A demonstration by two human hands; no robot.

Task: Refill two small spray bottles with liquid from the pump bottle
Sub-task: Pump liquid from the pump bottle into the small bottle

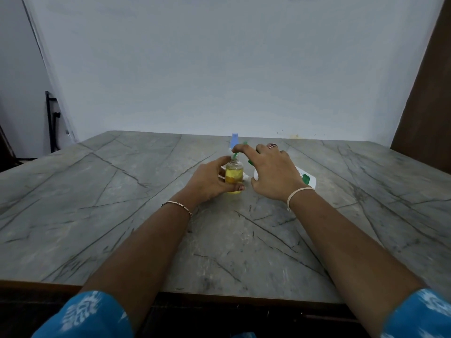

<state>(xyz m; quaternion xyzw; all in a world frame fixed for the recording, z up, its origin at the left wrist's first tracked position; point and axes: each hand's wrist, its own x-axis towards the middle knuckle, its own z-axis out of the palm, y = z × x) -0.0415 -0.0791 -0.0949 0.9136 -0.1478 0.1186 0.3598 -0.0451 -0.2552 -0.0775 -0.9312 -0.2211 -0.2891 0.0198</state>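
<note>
A small clear spray bottle (234,175) with yellow liquid stands upright on the grey marble table (146,215), its neck uncapped. My left hand (210,181) wraps around it from the left. My right hand (271,172) rests on the white pump bottle (308,178), fingers pressing its green pump head (238,152), whose green nozzle points into the small bottle's neck. Behind them stands a second small bottle with a light blue cap (234,140), mostly hidden by my fingers.
A small white part (246,177) lies on the table just right of the yellow bottle. The table's front edge runs near the bottom of the view. A dark frame (52,123) leans at the far left wall.
</note>
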